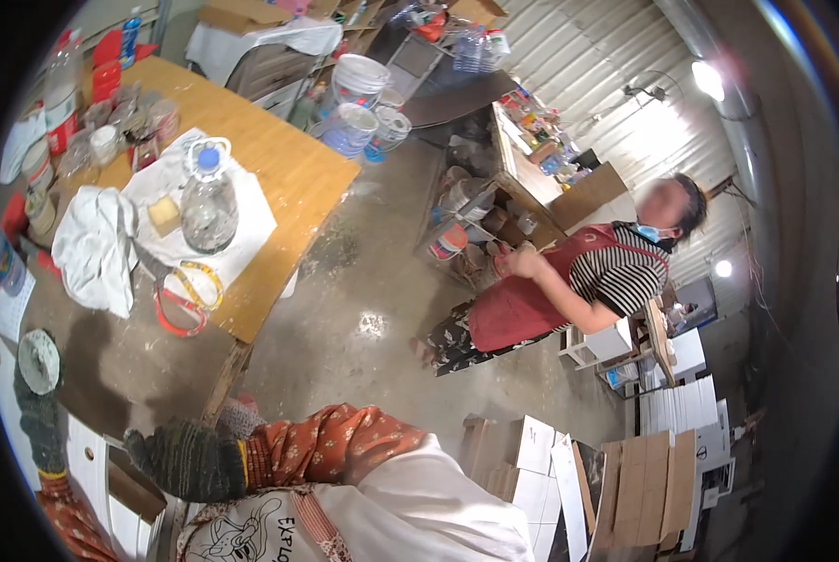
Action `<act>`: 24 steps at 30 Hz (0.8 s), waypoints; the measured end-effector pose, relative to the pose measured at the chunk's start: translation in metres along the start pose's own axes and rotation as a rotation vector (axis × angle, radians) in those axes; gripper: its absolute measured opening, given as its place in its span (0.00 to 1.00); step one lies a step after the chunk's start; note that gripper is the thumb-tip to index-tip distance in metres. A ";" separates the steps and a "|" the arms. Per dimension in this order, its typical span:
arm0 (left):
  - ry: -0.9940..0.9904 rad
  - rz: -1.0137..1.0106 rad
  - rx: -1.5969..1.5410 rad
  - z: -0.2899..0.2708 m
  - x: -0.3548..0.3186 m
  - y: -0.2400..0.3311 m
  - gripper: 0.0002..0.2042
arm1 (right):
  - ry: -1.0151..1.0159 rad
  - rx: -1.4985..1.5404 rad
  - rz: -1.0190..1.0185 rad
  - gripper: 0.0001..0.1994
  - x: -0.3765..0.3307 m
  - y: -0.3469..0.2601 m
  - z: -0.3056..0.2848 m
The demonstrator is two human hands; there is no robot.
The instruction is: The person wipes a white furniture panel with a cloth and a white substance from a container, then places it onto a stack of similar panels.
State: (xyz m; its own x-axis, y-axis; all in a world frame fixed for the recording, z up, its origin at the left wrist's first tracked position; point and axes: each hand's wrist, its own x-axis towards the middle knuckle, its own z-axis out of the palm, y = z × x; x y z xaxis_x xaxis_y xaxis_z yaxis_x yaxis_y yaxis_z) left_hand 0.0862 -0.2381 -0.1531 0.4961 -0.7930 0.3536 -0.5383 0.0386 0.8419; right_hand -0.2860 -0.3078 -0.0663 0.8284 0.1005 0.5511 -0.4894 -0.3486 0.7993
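Note:
At the far left, my left hand (38, 426) in a dark knitted glove is closed around a small round pale cup (38, 362), its whitish inside stained. My right hand (187, 459), in a matching glove, is near the table's front edge, back upward; its fingertips are hidden. Beyond the hands on the table lie red-and-yellow handled scissors (190, 300) and a crumpled white cloth (96, 248). A clear jug with a blue cap (209, 206) and a yellowish sponge block (164, 215) rest on a white sheet (253, 225).
Bottles, cups and jars crowd the wooden table's (293, 159) left side. White buckets (359, 80) stand past its far end. To the right, a person in a red apron (518, 314) stands by a cluttered workbench (532, 173). Cardboard and white boxes (541, 459) are stacked at lower right.

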 end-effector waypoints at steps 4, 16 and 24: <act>-0.049 -0.019 -0.085 -0.012 0.005 -0.015 0.22 | 0.052 0.128 0.087 0.20 0.007 0.006 0.000; -0.098 -0.063 -0.084 -0.022 0.006 -0.012 0.21 | -0.092 0.811 0.132 0.21 0.015 -0.016 0.008; -0.041 -0.020 0.000 -0.019 -0.004 -0.006 0.21 | -0.064 0.639 0.182 0.22 0.008 -0.004 0.011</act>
State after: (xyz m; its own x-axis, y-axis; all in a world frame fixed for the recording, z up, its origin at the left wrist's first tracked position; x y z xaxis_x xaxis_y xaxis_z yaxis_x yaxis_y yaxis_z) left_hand 0.1006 -0.2237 -0.1520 0.4788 -0.8176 0.3198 -0.5287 0.0222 0.8485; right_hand -0.2744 -0.3162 -0.0674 0.7717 -0.0605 0.6330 -0.3818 -0.8402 0.3851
